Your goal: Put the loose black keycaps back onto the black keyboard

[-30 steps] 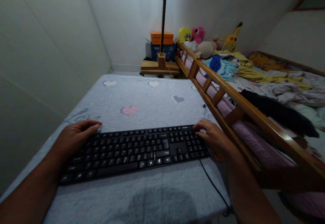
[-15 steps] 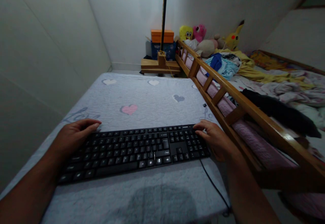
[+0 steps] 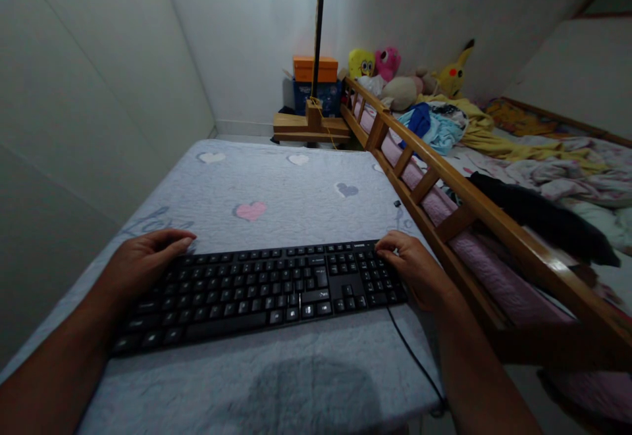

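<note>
A black keyboard [image 3: 247, 293] lies on a pale blue quilted cloth [image 3: 276, 178] printed with hearts, its space bar side toward me. At its left end is my left hand [image 3: 143, 260], fingers curled over the far left corner, thumb and forefinger close together. My right hand [image 3: 407, 260] pinches the far right corner, thumb over the number pad. Both hands are closed on the keyboard's ends. From the near edge, right of centre, a black cable [image 3: 415, 356] runs down toward the cloth's right corner.
To the right, a wooden rail [image 3: 449, 185] borders a bed with crumpled clothes [image 3: 434, 129] and plush toys [image 3: 363, 64]. Beyond the cloth stand an orange box [image 3: 326, 70] and a pole on a wooden base [image 3: 296, 126]. A small black object [image 3: 397, 204] lies near the rail.
</note>
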{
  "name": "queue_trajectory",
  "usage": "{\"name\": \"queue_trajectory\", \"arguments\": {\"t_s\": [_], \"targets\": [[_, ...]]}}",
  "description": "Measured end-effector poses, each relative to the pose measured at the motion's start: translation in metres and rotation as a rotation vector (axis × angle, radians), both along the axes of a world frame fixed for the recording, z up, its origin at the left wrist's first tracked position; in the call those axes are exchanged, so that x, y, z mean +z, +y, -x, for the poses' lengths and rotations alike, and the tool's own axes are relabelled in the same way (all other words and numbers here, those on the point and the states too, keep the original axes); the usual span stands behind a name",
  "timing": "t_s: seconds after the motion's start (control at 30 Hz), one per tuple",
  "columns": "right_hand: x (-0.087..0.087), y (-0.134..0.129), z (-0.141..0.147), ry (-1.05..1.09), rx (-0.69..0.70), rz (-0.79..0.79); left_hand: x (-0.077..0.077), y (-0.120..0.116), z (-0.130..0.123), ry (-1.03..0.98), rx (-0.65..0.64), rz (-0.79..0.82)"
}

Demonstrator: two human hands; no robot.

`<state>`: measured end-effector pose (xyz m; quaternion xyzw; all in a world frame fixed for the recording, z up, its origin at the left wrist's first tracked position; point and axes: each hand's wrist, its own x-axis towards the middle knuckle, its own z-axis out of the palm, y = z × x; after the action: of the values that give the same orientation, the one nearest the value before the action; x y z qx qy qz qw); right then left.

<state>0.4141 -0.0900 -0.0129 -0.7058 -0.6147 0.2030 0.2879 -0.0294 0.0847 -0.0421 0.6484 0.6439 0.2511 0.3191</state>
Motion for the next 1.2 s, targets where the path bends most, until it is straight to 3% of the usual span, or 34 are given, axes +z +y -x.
{"name": "queue_trajectory", "arguments": {"t_s": [0.5, 1.0, 1.2], "targets": [[-0.0026, 0.0010, 0.0014, 0.012, -0.044, 0.037, -0.0058, 0.0022, 0.0050, 0.010, -0.011, -0.004], [0.0020, 0.0001, 0.0070, 0.195, -0.046, 0.072, -0.0071, 0.0030, 0.0053, 0.019, -0.030, -0.018], [-0.0004, -0.0001, 0.0056, 0.139, -0.033, 0.064, -0.0046, 0.0024, 0.0047, 0.009, -0.013, 0.007]]}}
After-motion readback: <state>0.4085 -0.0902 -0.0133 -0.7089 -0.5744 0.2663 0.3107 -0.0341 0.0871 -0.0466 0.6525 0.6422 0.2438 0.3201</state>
